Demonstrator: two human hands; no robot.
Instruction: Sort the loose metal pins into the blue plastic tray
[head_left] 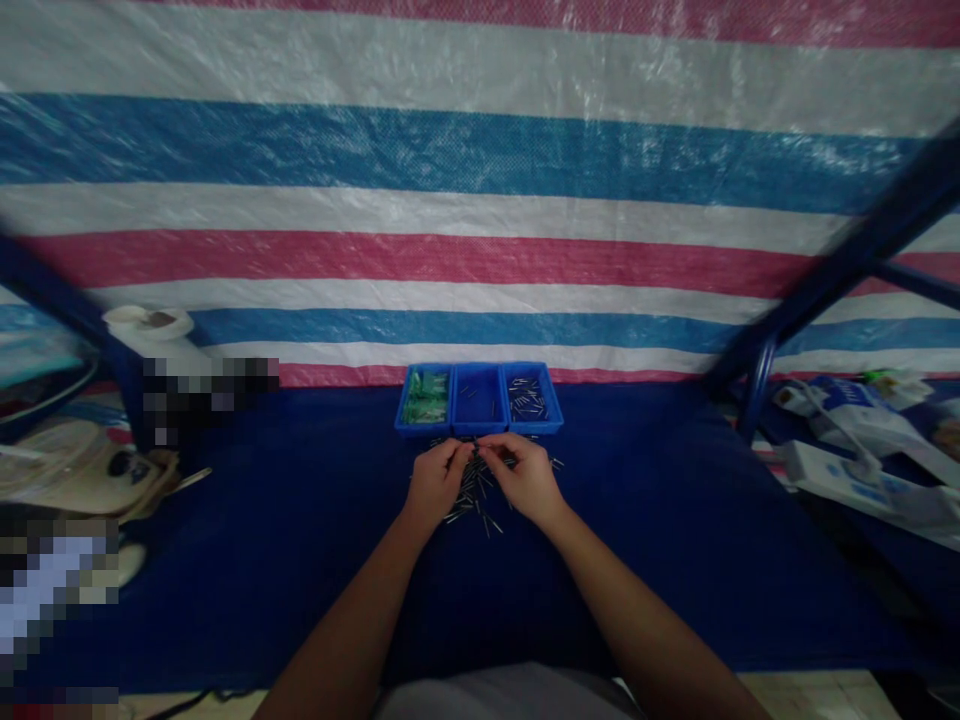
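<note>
My left hand (pixel 435 484) and my right hand (pixel 529 478) meet just in front of the blue trays, fingertips nearly touching. Each is closed in a pinch of thumb and fingers. A small dark piece shows between the fingertips, too small to make out. Under and around the hands lies a loose pile of thin, dark metallic pins (pixel 472 495), partly hidden by the fingers. Behind it, the left blue tray (pixel 422 430) holds green-tinted plastic packets. A few thin pins lie in the middle blue tray (pixel 480 428). Many short metallic pieces are scattered in the right blue tray (pixel 534 427).
Dark blue cloth (pixel 300 560) covers the surface. A striped plastic sheet (pixel 480 255) hangs behind it. Blue metal bars (pixel 761 385) slope at both sides. On the right lie a white power strip (pixel 840 480) and plastic bags; a pale container (pixel 64 460) stands at left.
</note>
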